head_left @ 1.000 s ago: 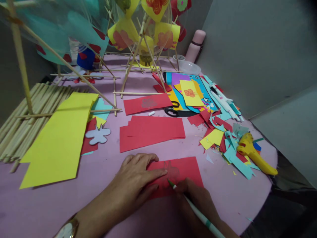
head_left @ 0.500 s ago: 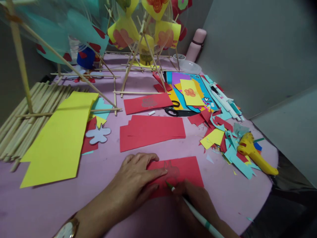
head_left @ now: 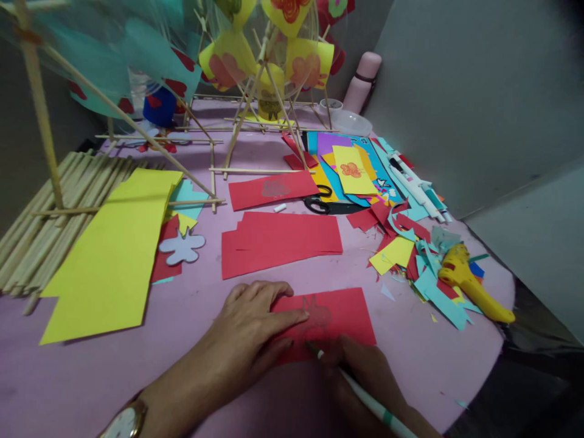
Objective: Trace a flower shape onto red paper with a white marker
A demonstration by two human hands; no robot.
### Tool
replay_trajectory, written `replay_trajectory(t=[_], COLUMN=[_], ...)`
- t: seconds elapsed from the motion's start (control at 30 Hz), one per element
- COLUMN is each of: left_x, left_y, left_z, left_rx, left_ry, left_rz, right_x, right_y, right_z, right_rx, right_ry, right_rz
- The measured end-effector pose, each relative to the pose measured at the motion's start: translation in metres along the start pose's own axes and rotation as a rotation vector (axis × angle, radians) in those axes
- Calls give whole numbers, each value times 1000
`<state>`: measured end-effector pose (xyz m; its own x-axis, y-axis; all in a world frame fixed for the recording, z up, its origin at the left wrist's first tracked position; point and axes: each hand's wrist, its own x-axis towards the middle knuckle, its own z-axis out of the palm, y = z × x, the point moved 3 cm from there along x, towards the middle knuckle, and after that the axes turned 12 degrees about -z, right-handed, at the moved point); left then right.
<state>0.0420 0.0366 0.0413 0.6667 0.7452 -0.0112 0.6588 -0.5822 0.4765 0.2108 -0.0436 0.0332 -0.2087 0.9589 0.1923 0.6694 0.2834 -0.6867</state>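
Note:
My left hand (head_left: 258, 325) lies flat with its fingers apart, pressing the left part of a red paper piece (head_left: 349, 313) onto the table. In my right hand (head_left: 353, 371) is a white marker (head_left: 371, 404) with a green band, its dark green tip touching the red paper. Faint drawn lines of a butterfly-like shape (head_left: 317, 311) show between the two hands; my left fingers cover part of it. Beyond my hands lie several blank red strips (head_left: 287, 240) and another red strip (head_left: 246, 193) bearing a drawn butterfly-like shape. A white butterfly cutout (head_left: 182, 246) sits at left.
Yellow sheets (head_left: 104, 261) and wooden sticks (head_left: 41, 231) lie at left. Stick frames (head_left: 262, 55) stand at the back. Black-handled scissors (head_left: 317, 205), paper scraps (head_left: 424, 267), markers (head_left: 417, 185) and a yellow glue gun (head_left: 477, 286) occupy the right side.
The marker tip has shifted slightly down along the red paper, and my right hand has moved a little with it. My left hand stays in place.

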Motion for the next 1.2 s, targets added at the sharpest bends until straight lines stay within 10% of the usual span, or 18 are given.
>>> replay_trajectory(t=[0.63,1.2], left_x=[0,-1], left_y=[3,8], left_z=[-1,-6], left_rx=[45,53], left_ry=[6,-57], left_rz=[-1,-15], right_x=[-12,2], right_y=[4,-1], right_z=[-5,-1], right_rx=[253,113], right_ry=[315,-52], right_rz=[215,57])
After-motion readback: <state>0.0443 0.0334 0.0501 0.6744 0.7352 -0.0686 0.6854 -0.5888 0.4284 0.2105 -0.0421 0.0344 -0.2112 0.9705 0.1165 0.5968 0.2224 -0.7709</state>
